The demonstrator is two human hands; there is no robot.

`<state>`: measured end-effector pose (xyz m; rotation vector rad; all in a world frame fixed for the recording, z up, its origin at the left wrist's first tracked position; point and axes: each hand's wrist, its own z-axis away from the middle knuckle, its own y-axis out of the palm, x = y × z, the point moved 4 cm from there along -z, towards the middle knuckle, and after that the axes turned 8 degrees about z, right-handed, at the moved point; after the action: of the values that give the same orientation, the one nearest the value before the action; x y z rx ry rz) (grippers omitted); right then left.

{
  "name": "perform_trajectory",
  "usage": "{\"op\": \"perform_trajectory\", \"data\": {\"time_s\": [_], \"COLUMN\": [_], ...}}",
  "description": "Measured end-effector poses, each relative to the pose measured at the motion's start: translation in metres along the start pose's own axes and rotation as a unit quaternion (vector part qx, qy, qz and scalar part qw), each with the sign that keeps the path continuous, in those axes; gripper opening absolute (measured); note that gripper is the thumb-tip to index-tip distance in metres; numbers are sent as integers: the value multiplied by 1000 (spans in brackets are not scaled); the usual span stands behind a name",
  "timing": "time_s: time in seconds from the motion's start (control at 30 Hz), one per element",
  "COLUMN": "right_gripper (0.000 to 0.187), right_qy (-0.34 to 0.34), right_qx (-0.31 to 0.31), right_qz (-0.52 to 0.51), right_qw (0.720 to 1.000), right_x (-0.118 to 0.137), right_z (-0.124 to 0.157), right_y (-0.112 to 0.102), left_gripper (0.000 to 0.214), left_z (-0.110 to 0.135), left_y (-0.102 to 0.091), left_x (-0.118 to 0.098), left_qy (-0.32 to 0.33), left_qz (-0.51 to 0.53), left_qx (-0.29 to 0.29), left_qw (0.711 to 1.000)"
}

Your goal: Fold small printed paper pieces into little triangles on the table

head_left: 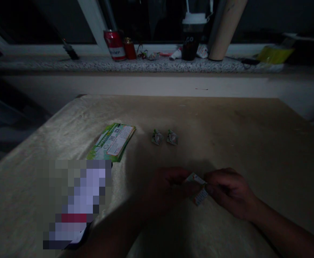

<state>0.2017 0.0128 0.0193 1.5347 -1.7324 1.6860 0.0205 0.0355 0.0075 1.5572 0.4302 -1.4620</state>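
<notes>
Over the near middle of the table, my left hand (170,186) pinches a small folded printed paper (197,195) from the left. My right hand (229,190) has its thumb and fingers closed on the paper's right corner. The paper is white with coloured print and looks folded into a small diamond shape. Beyond my hands lie two small folded paper pieces (157,137) side by side, both greenish and white. A stack of green and white printed leaflets (114,141) rests to the left of them.
A phone-like device (84,200), pixelated, lies beside my left forearm. On the granite window sill (92,64) stand a red can (115,46), a small red container (130,49), a lidded dark cup (191,39) and a brown tube (223,32). A yellow item (275,54) sits farther right.
</notes>
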Motion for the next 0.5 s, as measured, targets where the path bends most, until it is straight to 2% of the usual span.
{"op": "perform_trajectory", "data": {"time_s": [0.07, 0.17, 0.27, 0.33, 0.5], "right_gripper": [37, 36, 37, 40, 45], "right_qy": [-1, 13, 45, 72, 141], "right_qx": [1, 3, 10, 19, 29], "right_qz": [-3, -20, -62, -98, -177], "right_qw": [1000, 1000, 997, 992, 974], "right_x": [0, -2, -5, -8, -17], "right_z": [-1, 0, 1, 1, 1], "right_y": [0, 0, 2, 4, 8], "left_gripper": [24, 21, 23, 23, 24], "left_z": [0, 2, 4, 5, 5], "left_y": [-4, -4, -1, 0, -4], "left_x": [-1, -6, -10, -8, 2], "left_qy": [16, 73, 127, 128, 80], "left_qz": [-47, -135, -164, -157, -75], "left_qx": [-14, -12, -8, -15, -51], "left_qw": [999, 988, 978, 979, 993]}}
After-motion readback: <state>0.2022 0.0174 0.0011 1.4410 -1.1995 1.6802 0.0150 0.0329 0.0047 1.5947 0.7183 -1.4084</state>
